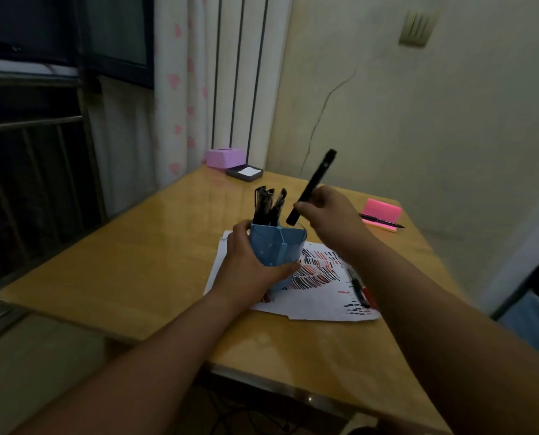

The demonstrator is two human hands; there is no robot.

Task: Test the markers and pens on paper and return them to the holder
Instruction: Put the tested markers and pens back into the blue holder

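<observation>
A blue holder [279, 246] stands on a white paper [321, 296] covered in black and red strokes. My left hand [249, 268] grips the holder from its left side. Several black pens [268, 205] stick up out of it. My right hand [328, 211] pinches a black marker [313, 183], tilted, with its lower end just above the holder's right rim. A black marker [357, 287] and a red one [370, 296] lie on the paper's right side, partly hidden by my right forearm.
The wooden table [136, 271] has a pink sticky-note pad [382, 211] with a black pen [382, 221] beside it at the far right. A pink box [226, 157] and a small dark tray [244, 174] sit at the far corner. A wall and curtain stand behind.
</observation>
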